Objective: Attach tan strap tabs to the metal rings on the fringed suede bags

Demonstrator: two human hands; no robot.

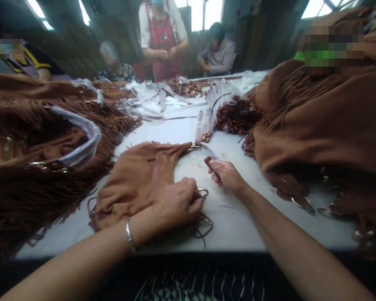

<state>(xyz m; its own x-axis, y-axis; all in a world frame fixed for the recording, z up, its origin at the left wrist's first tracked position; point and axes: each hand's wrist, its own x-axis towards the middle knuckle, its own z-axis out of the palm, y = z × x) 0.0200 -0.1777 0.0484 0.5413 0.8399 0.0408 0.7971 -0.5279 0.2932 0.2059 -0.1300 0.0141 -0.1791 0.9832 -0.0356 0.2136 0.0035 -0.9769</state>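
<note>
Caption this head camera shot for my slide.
Left hand grips a brown fringed bag; right hand pinches a strap end.

Worktop (238, 217): 1. Hands: 2 (L hand (175, 205), R hand (227, 173)). Bracelet (130, 236): 1. Flat suede bag (134, 179): 1. Loose strap (210, 159): 1. Fringed-bag heaps: 2, L heap (34, 146) & R heap (316, 121). Wrapped straps (203, 125): approx 3. Co-workers (163, 37): 4 clear, poss. 1 more.

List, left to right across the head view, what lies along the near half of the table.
Pile of fringed bags → flat brown bag → left hand gripping its corner → strap end → right hand pinching it → second pile of fringed bags.
</note>
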